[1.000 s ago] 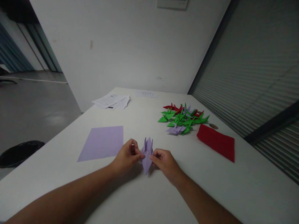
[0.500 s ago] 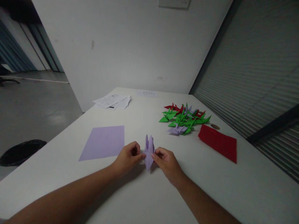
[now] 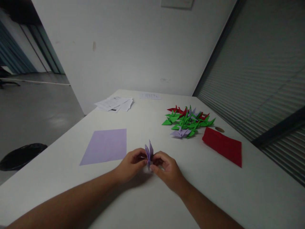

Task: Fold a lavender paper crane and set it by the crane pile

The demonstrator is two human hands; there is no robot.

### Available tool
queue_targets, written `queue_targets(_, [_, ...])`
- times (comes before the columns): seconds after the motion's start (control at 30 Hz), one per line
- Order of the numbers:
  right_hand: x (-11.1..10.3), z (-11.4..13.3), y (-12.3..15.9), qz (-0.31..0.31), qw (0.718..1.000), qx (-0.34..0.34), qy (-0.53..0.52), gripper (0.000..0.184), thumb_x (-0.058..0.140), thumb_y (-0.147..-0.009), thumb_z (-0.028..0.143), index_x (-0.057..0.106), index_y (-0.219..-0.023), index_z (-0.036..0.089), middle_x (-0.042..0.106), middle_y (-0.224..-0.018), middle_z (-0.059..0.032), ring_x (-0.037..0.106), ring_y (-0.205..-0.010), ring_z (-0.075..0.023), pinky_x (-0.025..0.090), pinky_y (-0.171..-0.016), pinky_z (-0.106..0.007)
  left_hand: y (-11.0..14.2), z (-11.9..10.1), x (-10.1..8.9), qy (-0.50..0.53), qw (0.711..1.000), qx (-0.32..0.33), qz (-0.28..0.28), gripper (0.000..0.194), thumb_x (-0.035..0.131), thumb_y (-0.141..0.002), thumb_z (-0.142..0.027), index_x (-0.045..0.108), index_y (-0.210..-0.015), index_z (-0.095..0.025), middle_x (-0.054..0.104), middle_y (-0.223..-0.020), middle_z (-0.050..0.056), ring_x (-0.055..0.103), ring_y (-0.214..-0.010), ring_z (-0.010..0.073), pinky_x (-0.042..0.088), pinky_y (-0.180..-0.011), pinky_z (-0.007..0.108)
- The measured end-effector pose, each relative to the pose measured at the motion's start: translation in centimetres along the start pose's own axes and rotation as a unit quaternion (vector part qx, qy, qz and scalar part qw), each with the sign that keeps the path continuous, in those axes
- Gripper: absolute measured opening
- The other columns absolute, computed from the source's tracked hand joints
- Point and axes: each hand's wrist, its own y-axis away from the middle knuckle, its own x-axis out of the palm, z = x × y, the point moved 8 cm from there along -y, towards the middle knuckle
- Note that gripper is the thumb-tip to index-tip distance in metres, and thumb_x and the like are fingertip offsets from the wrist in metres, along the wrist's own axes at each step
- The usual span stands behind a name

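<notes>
Over the white table [image 3: 145,206], narrowly parted left fingers [image 3: 141,164] and right fingers [image 3: 157,170] pinch folded lilac paper [image 3: 149,153].

A white desk [image 3: 147,203] carries a square lavender paper sheet [image 3: 105,146] at left, clustered green, red and lavender origami cranes [image 3: 184,122] at right, red paper [image 3: 222,147] near a brownish disc [image 3: 219,129], perhaps wooden, and overlapping printed pages [image 3: 114,103] toward the far left corner.

White wall [image 3: 128,47] – slatted blinds [image 3: 262,73] at right – grey floor [image 3: 45,105] left
</notes>
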Motion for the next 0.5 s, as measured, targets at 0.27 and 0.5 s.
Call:
queue_targets(0.27, [-0.1, 0.4, 0.2, 0.004, 0.998, -0.057, -0.002, 0.023, 0.07, -0.087, 0.021, 0.069, -0.11, 0.022, 0.063, -0.101, -0.005, 0.064, -0.08, -0.016, 0.054, -0.075, -0.031, 0.1, 0.7, -1.3, 0.005, 0.997, -0.007, -0.07, 0.027, 0.083, -0.081, -0.033, 0.075, -0.101, -0.016, 0.076, -0.098, 0.009, 0.069, -0.09, 0.0208, 0.053, -0.086, 0.035])
queue_targets(0.5, [0.3, 1.2, 0.3, 0.031, 0.996, -0.085, 0.023, 0.03, 0.068, -0.09, 0.022, 0.068, -0.12, 0.023, 0.063, -0.108, -0.0071, 0.064, -0.084, -0.0162, 0.056, -0.076, -0.031, 0.1, 0.6, -0.9, 0.025, 0.997, -0.017, -0.067, 0.031, 0.085, -0.079, -0.036, 0.075, -0.101, -0.016, 0.077, -0.098, 0.009, 0.071, -0.092, 0.0221, 0.054, -0.088, 0.036])
